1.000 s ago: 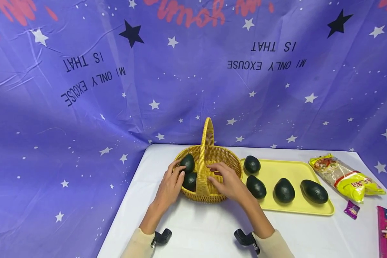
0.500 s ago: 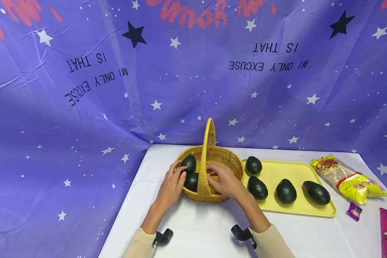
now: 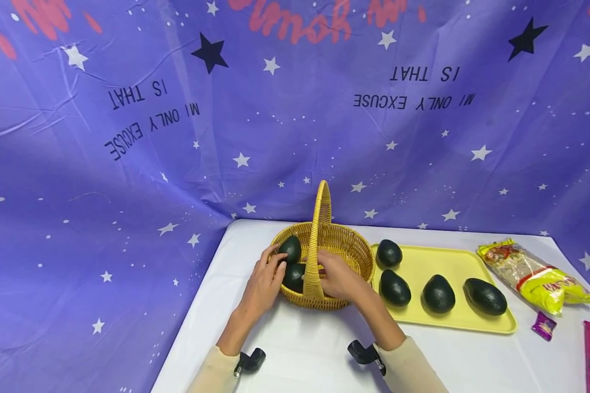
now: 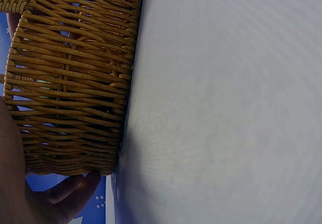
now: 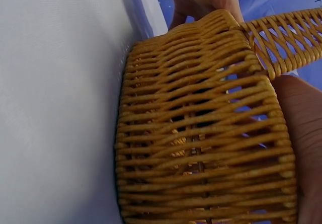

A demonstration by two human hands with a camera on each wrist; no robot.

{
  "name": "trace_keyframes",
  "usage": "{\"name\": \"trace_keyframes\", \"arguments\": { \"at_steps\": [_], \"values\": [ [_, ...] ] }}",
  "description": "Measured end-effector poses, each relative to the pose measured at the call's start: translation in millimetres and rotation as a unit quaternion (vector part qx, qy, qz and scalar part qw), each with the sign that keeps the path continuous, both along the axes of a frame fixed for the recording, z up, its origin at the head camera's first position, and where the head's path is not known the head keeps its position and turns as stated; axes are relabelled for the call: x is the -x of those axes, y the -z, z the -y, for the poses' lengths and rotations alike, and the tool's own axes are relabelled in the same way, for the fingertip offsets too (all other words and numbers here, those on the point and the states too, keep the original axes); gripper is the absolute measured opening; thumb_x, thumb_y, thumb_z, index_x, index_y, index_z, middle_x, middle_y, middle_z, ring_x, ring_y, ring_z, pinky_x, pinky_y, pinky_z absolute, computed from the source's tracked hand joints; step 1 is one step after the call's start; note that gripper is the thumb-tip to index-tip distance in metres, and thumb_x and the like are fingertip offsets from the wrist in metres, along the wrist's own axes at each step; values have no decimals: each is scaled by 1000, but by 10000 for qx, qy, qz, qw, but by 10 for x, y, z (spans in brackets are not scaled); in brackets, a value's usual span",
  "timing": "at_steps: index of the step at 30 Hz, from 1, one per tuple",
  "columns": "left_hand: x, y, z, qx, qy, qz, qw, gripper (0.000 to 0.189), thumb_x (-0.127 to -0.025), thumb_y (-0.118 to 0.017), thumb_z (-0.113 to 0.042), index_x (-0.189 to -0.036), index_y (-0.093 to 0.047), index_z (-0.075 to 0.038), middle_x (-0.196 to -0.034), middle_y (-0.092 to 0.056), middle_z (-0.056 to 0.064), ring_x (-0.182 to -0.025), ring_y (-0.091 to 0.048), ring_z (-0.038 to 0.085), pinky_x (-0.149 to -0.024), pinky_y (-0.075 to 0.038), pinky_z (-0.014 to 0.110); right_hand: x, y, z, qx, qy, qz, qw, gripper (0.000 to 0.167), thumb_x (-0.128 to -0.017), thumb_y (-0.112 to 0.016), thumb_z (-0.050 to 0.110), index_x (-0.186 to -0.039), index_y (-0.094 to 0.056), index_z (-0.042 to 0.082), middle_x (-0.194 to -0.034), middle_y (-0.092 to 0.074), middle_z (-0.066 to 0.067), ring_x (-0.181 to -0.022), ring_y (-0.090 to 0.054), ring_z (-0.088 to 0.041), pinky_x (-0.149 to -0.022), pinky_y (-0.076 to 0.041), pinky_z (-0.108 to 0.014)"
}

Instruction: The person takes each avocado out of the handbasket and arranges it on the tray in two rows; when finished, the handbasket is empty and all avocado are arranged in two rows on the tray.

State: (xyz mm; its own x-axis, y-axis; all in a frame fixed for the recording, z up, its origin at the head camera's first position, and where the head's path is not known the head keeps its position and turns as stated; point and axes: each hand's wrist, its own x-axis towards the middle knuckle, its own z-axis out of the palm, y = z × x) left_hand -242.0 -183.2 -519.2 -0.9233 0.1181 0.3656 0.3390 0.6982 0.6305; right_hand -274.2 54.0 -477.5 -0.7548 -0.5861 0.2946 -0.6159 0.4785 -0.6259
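clock positions are read in the head view, with 12 o'clock pointing away from the person. the basket [image 3: 356, 240], woven and yellow, stands upright on the white-covered table [image 3: 295, 349]; its handle [image 3: 314, 245] arches over the middle from 12 to 6 o'clock. two avocados lie inside: the far avocado [image 3: 291, 250] at 10 o'clock, the near avocado [image 3: 293, 277] at 8 o'clock. the left hand [image 3: 261, 283] grips the basket wall between 8 and 9 o'clock; the left wrist view shows fingers against the outer weave, while a finger and the thumb extend over the rim beside both avocados. the right hand [image 3: 340, 277] enters over the rim at 4 o'clock, reaching behind the handle toward the near avocado; its fingertips are hidden, so its grip cannot be determined. the yellow tray [image 3: 432, 259] lies beside the basket at 3 o'clock, bearing four more avocados. relative to the tray, the snack bag [image 3: 536, 275] rests toward 3 o'clock, the purple packet [image 3: 543, 326] toward 4 o'clock.
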Motion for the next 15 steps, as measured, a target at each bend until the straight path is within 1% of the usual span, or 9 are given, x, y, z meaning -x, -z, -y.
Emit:
{"name": "trace_keyframes", "arguments": {
  "at_steps": [3, 5, 9, 15],
  "values": [
    [-1, 4, -1, -8, 21, 60, 10000, 48, -118, -39, -44, -146, -66, -17, -169, -38, 3, -144, -50, 37, -113, -46, 57, 18, 8, 36, -172, -23, 71, 9998, 35, -97, -84, 24, -126, -75, 6, -125, -74, -9, -122, -69, -30, -102, -58, -44],
    [0, 5, -2, -11, 24, 118, 9999, 48, -118, -38, -45, -146, -65, -17, -169, -38, 2, -145, -49, 37, -115, -45, 57, 33, 14, 55, -272, -42, 159, 9995, 40, -98, -82, 29, -130, -74, 6, -129, -75, -8, -127, -67, -30, -107, -54, -47],
    [4, -7, -6, -13, 7, 152, 9999, 49, -118, -38, -46, -147, -65, -17, -170, -37, 0, -145, -49, 36, -114, -46, 57, 59, 33, 70, -375, -119, 243, 9989, 42, -99, -82, 31, -132, -74, 7, -132, -73, -9, -131, -65, -31, -111, -51, -48],
    [-14, -18, -5, -39, -29, 49, 10000, 48, -117, -40, -44, -145, -66, -16, -168, -40, 2, -143, -51, 37, -110, -49, 58, 65, 44, 103, -462, -278, 62, 9985, 47, -98, -82, 32, -134, -72, 4, -134, -72, -12, -132, -64, -34, -112, -50, -51]
  ]
}}
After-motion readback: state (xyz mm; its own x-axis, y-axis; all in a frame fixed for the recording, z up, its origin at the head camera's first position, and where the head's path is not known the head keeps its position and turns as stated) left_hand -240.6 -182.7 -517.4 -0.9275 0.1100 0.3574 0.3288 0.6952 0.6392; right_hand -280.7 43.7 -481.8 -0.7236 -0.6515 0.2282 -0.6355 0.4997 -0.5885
